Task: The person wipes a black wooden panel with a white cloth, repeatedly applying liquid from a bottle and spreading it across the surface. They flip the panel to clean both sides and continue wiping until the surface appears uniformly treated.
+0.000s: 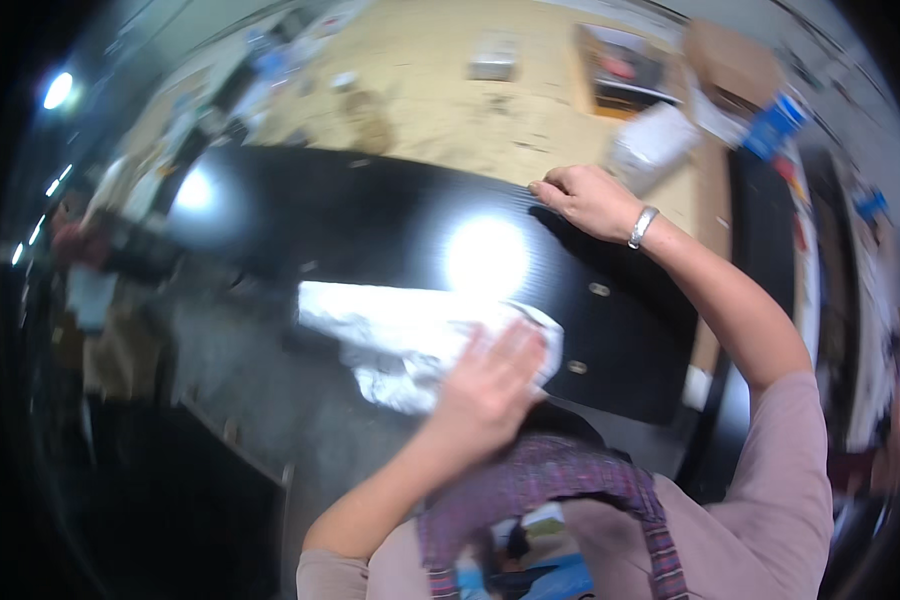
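Note:
A long black panel (370, 215) with a glossy, finely grained face lies across the bench in front of me. My left hand (490, 385), slightly blurred, presses a white cloth (400, 325) against the panel near its front edge. The fingers lie stretched over the cloth, and part of the cloth hangs past that edge. At the far edge, my right hand (590, 200) rests with its fingers bent over the rim of the panel. Two small light-coloured fittings (598, 290) sit on the panel's right part.
Beyond the panel is a pale yellow bench top (430, 90). On it stand a small whitish block (494, 55), an open box (630, 70), a white wrapped bundle (653, 145), a brown carton (735, 65) and a blue package (775, 125). Dark boards (760, 230) stand at right.

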`<state>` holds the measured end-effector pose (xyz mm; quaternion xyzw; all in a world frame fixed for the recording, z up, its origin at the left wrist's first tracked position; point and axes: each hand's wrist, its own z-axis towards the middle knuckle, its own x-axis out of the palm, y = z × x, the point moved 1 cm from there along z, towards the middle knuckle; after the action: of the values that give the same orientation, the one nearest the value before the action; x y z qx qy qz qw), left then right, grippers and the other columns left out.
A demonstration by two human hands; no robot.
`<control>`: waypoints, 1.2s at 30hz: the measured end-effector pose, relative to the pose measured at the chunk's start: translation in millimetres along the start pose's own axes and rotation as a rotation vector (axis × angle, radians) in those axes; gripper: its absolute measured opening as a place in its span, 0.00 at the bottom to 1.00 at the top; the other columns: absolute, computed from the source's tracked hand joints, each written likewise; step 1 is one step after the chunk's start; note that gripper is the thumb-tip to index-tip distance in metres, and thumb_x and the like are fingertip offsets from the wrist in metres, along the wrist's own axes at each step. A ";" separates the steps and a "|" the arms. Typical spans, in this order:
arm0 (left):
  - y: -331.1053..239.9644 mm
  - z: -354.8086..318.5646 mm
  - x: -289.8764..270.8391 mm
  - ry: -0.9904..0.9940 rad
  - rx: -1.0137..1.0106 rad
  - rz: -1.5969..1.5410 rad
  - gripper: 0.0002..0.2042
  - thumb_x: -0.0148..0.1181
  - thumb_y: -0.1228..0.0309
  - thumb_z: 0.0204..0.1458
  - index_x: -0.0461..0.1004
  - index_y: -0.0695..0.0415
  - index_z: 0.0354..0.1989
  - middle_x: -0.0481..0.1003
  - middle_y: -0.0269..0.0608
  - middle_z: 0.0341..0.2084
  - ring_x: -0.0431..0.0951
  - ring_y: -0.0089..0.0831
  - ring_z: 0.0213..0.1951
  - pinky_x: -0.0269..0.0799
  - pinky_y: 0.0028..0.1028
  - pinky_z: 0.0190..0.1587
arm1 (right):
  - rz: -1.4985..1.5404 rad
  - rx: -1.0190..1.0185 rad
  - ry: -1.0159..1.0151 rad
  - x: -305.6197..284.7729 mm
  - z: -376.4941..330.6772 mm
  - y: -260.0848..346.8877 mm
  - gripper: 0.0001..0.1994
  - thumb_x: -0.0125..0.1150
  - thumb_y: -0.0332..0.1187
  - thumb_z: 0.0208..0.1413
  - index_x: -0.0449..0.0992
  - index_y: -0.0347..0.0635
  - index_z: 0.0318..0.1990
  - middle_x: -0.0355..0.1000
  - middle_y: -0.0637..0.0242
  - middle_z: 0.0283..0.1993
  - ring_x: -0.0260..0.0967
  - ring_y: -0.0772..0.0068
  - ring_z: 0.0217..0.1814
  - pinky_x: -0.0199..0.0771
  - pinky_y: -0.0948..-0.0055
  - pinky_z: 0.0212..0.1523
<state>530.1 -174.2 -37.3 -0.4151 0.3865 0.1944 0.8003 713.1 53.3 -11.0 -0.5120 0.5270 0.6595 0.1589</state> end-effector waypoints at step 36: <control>-52.0 83.1 13.4 0.824 0.281 -0.187 0.33 0.61 0.72 0.54 0.61 0.58 0.71 0.61 0.51 0.71 0.57 0.46 0.73 0.52 0.50 0.72 | 0.210 0.131 -0.931 -49.1 -225.0 -49.1 0.11 0.59 0.27 0.58 0.78 0.32 0.47 0.78 0.56 0.47 0.76 0.62 0.50 0.73 0.67 0.54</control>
<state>609.4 -136.7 8.7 -0.3783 0.6566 -0.1149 0.6423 885.1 -104.2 22.2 -0.0950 0.4892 0.7965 0.3424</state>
